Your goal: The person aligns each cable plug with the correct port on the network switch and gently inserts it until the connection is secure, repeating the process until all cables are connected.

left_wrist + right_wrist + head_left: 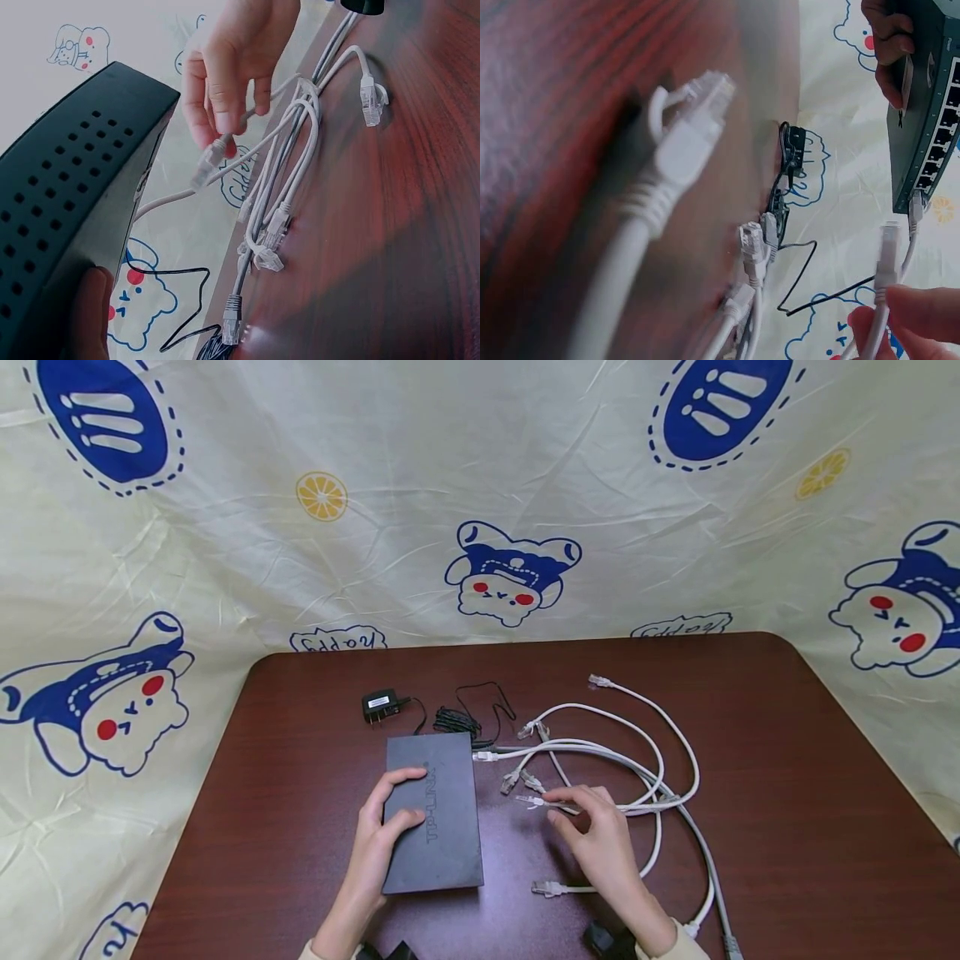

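Observation:
My left hand (375, 839) grips a dark TP-LINK network switch (453, 852) by its left side, thumb and a finger lying on the top face. Along its right side runs a row of ports (937, 150), visible in the right wrist view. One white network cable's plug (916, 206) sits in the end port. Between thumb and fingers, my right hand (603, 843) pinches another white network cable just behind its clear plug (889, 251). That plug points toward the switch, apart from the ports.
Several loose white and grey network cables (686, 752) lie looped on the brown table (810, 827), with one plug (549, 888) near the front. Behind the switch are a black power adapter (380, 704) and its bundled cord (456, 721). A printed cloth (390, 560) hangs beyond the table.

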Tool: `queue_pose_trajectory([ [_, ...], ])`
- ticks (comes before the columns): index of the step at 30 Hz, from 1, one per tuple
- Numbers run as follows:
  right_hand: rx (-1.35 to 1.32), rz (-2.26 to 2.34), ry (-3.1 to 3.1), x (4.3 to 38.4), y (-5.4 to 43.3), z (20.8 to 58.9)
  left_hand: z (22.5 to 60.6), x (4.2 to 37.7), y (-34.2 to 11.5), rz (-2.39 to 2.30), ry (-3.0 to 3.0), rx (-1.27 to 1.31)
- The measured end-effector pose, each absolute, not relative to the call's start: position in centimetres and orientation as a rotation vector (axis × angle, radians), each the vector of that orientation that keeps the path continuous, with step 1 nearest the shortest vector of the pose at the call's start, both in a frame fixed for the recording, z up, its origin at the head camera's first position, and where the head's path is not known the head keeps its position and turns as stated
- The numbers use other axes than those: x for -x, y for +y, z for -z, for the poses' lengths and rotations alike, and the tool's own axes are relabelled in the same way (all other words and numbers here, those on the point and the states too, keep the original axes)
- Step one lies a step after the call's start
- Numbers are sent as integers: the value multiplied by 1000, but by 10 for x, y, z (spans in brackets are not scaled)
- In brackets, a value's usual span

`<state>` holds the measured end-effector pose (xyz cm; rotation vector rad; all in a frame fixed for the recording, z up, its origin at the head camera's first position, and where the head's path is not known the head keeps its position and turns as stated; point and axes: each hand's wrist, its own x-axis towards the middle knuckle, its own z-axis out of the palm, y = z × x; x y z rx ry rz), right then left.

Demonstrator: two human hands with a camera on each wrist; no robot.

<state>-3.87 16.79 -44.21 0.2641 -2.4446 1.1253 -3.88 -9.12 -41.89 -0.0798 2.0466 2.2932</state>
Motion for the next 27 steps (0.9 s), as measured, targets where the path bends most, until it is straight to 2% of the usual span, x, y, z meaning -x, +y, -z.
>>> queue_pose_trajectory([
  [22, -332, -1212, -2308, 49, 171, 423, 416, 37, -91, -2286, 2040, 65],
  [27, -417, -1266, -2270, 48, 170, 418, 416, 37, -90, -2287, 2039, 65],
])
